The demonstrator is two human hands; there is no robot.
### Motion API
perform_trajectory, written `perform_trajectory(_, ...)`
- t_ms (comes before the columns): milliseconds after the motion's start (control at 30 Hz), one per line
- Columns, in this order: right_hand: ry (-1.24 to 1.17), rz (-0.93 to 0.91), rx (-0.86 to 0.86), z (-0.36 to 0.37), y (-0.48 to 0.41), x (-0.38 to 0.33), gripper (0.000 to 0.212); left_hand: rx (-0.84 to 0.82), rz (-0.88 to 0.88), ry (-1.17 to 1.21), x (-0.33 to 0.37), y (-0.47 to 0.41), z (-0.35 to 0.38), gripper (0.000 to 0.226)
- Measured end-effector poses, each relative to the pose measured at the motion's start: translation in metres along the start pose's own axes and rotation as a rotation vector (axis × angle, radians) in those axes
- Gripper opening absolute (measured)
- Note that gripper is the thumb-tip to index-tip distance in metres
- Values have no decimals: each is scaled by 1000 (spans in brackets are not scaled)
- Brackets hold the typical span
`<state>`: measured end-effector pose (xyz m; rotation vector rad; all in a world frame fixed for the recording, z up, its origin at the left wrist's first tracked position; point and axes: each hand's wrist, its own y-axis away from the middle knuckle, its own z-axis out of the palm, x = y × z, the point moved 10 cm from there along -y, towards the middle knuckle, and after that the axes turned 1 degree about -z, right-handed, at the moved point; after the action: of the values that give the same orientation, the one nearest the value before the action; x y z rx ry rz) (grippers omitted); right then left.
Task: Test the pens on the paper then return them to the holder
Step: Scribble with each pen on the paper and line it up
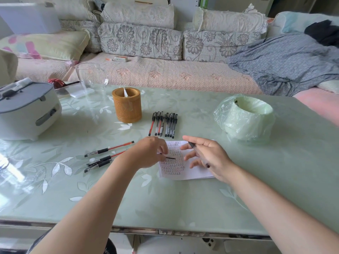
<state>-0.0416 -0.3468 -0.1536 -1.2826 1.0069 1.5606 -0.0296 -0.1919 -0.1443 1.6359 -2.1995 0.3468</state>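
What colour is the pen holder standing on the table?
Orange-brown, like bamboo: the pen holder shows best in the head view.

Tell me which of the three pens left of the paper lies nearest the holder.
The farthest pen, lying alone; the other two lie side by side below it.

The surface (pixel 183 198) is smooth, glossy and reflective. The pen holder (pixel 127 107) is matt brown wood or bamboo with a woven-textured band. The pens (pixel 167 125) have clear plastic barrels. The paper (pixel 194 173) is matt white. The bin liner (pixel 238 123) is thin, crinkled, translucent plastic film. The jug (pixel 91 76) is clear glass. The sofa (pixel 165 74) is quilted cloth.
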Motion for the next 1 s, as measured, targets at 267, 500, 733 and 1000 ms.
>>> perform_trajectory(267, 577, -148, 101, -15, -8, -27, 26, 93, -9, 90, 5, -1, -12, 15)
perform_trajectory(500, 1166, -204, 90, -1, -2, -29, 21, 112, -26, 113, 4, 0, -15, 16)
perform_trajectory(733, 1123, -190, 54, 3, -3, -25, 20, 79, -10, 159, 12, 2, -14, 16)
perform_trajectory(1000, 1503, -328, -7, 20, 5, -27, 14, 146, -118, 426, 31, 10, -6, 17)
